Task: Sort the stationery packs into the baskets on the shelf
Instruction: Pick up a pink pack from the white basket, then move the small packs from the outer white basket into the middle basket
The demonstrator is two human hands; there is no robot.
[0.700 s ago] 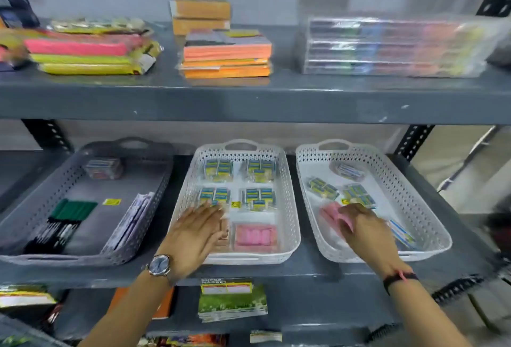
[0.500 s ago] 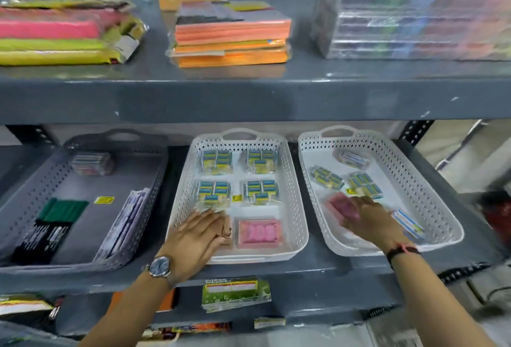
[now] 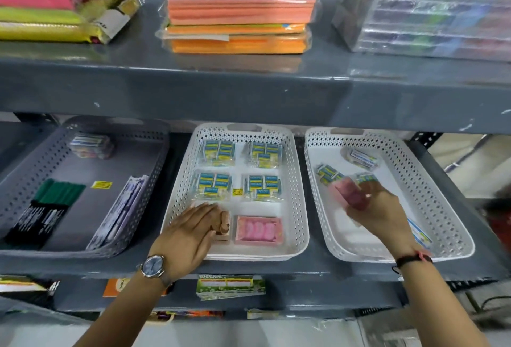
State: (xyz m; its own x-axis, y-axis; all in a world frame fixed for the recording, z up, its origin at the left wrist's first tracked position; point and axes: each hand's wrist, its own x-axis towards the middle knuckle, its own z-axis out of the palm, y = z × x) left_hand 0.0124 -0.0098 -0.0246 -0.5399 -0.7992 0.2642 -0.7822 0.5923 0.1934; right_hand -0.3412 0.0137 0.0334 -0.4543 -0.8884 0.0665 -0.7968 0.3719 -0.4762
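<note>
Three baskets sit in a row on the middle shelf [image 3: 249, 268]. The grey basket [image 3: 143, 208] at the left end holds green-capped markers [image 3: 44, 208] along its left side, a flat pack of pens [image 3: 121, 208] leaning against its right wall, and a small clear pack [image 3: 91, 145] in its far corner. The middle white basket [image 3: 300, 208] carries four blue-and-yellow eraser packs [image 3: 239, 170] in two rows across its far half, and a pink pack [image 3: 259, 230] in its near right corner. The left hand [image 3: 190, 232], a watch on its wrist, lies palm down over that basket's near left corner, fingers together and flat on a small pack that is mostly hidden beneath it; whether it is gripped cannot be told. The right white basket [image 3: 431, 194] holds more blue-and-yellow packs [image 3: 327, 174] near its left wall, a clear pack [image 3: 360, 158] toward its far edge, and a blue-and-white pack [image 3: 419, 234] near its right wall. The right hand [image 3: 378, 208] is above the middle of this basket, fingers closed around a blurred pink eraser pack [image 3: 345, 192] lifted off the floor of the basket. On the upper shelf [image 3: 249, 92], from left to right, are pink and yellow sheets [image 3: 55, 6], orange paper packs [image 3: 237, 15] and clear plastic boxes [image 3: 431, 12].
</note>
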